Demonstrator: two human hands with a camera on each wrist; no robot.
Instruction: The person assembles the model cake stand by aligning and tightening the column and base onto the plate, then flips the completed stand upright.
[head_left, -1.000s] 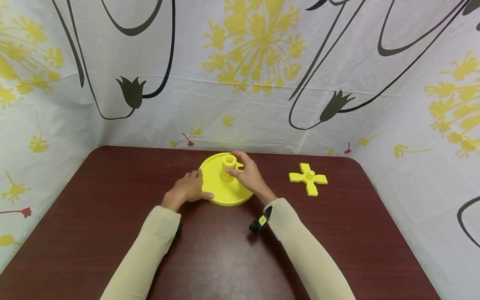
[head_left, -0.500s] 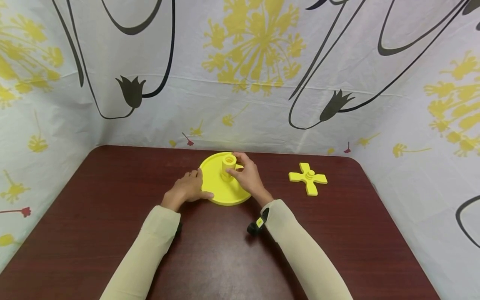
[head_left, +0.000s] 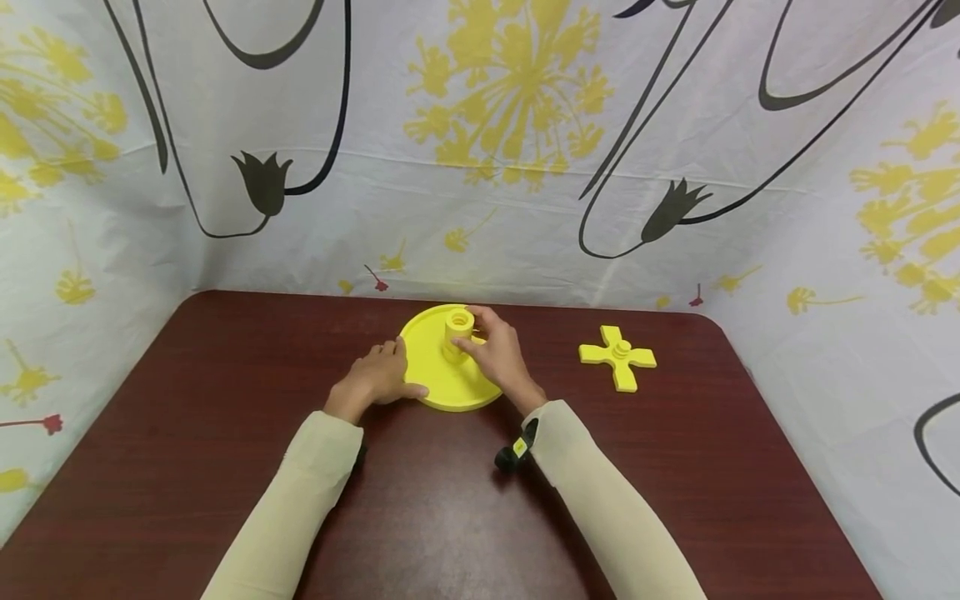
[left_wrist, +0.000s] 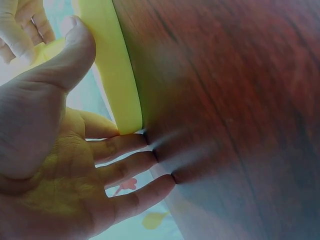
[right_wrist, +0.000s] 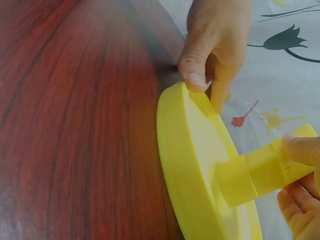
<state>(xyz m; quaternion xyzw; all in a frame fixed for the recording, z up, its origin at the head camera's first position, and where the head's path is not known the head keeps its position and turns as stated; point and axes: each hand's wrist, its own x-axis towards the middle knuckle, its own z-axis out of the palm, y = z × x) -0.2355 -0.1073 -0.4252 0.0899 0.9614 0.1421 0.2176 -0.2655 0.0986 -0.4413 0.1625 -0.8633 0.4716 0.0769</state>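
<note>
A round yellow plate (head_left: 450, 387) with a raised rim lies on the dark red-brown table. At its middle an upright hollow yellow cylinder (head_left: 452, 348) shows rings inside its open top. My left hand (head_left: 377, 372) holds the plate's left edge between thumb and fingers. In the left wrist view the other fingertips touch the table beside the plate's side wall (left_wrist: 117, 75). My right hand (head_left: 501, 352) pinches the cylinder's upper part between thumb and fingers. The right wrist view shows the cylinder's stepped lower part (right_wrist: 237, 180) standing on the plate, with small raised marks higher up.
To the right of the plate lies a yellow four-armed cross (head_left: 620, 358) with a short ringed stub at its centre. A white cloth (head_left: 480, 242) with flower prints hangs behind the table's back edge and at both sides. A small black device (head_left: 510, 457) hangs at the right wrist.
My right wrist has shifted slightly left, and its fingers have moved a little around the cylinder's top. My left hand, the plate and the cross stay where they were.
</note>
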